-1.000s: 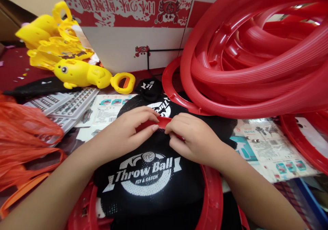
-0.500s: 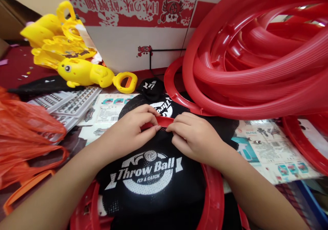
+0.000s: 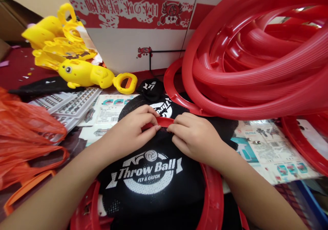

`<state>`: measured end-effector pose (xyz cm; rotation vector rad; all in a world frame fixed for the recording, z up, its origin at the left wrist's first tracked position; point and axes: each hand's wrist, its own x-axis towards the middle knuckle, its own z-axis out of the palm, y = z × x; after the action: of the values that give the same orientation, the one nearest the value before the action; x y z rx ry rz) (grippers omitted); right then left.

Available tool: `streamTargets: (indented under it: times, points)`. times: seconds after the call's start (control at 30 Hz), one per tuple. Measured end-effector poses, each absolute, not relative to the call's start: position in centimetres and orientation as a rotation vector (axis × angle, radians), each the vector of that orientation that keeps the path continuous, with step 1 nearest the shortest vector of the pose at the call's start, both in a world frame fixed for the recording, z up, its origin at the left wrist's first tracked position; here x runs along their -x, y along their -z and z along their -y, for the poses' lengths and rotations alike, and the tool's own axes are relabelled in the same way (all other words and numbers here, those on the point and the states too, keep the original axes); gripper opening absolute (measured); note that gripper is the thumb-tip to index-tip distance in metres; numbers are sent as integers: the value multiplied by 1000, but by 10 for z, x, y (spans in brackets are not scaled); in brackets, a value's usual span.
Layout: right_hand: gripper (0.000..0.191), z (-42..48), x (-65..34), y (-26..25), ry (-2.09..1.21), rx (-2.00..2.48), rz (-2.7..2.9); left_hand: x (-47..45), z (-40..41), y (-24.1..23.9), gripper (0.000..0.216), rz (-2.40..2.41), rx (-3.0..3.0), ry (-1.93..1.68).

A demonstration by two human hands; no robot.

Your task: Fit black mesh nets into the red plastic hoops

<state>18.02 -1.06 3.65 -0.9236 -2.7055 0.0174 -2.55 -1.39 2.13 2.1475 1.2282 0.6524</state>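
Note:
Black mesh fabric [image 3: 153, 202] printed "Throw Ball" lies across a red plastic ring [image 3: 214, 195]. At the fabric's far edge my left hand [image 3: 139, 125] pinches the fabric against the red rim [image 3: 164, 121], thumb and fingers closed. My right hand [image 3: 193, 134] grips the same edge a little to the right, its fingertips pressed together. A short stretch of bare red rim shows between the two hands. Beyond them lies more black fabric [image 3: 164, 108] with the same print.
Large stacked red rings [image 3: 200, 100] lean at the right. Yellow animal-shaped toy parts [image 3: 84, 72] lie at the left, near plastic trays of small metal pieces [image 3: 77, 103]. An orange plastic bag [image 3: 25, 131] is at the near left. A white and red carton [image 3: 123, 45] stands behind.
Both hands keep their hold on the fabric and rim in nearly the same place. The view has shifted very slightly.

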Motion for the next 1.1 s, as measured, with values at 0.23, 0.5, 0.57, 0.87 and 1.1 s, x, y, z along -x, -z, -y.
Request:
streamTargets:
  times: [0.23,0.5,0.57,0.87,1.1]
  points:
    - [23,11,-180,-36,5,936,2729,25,14,-21,18,-1226,-2149,-653]
    - [23,11,-179,-34,-23,986,2789,25,14,-18,17,-1226,-2161,-627]
    - [22,10,-179,-35,-71,988,2783,26,14,-19,16,-1208,-2169,-618]
    - [14,13,-181,-48,-229,994,2590,43,7,-25,22,-1225,-2186,-467]
    - [26,14,-184,-47,4,1050,2662,59,1,-25,29,-1404,-2246,-433]
